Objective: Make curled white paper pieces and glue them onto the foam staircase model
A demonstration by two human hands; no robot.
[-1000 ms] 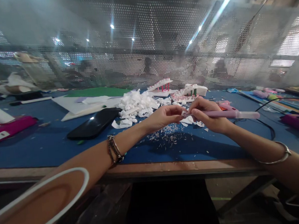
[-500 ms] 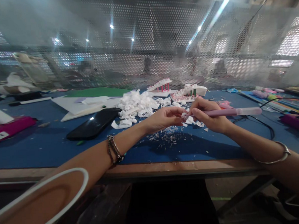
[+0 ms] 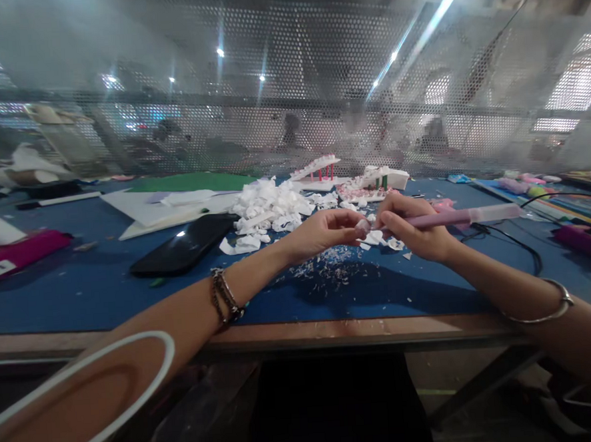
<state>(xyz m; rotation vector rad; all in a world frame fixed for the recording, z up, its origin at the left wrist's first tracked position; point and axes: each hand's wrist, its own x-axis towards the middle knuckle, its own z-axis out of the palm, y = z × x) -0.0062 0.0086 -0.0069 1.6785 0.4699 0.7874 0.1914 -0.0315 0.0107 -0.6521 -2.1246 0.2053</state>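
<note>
While a pink pen-like tool (image 3: 440, 219) is gripped in the right hand (image 3: 416, 230), its clear end pointed outward to the right, a small pale piece (image 3: 363, 228) is pinched at the fingertips of the left hand (image 3: 321, 234). Both are held above the table (image 3: 180, 300), close together in front of the body; whether the tool's tip touches the piece cannot be told. Beneath the hands, the blue surface is strewn with fine shavings (image 3: 331, 270). Just beyond, white scraps (image 3: 272, 206) are heaped, with a black phone (image 3: 184, 246) laid to their left. Farther back, a white model (image 3: 318, 182) is propped on red posts, and a green sheet (image 3: 193, 182) is spread flat.
</note>
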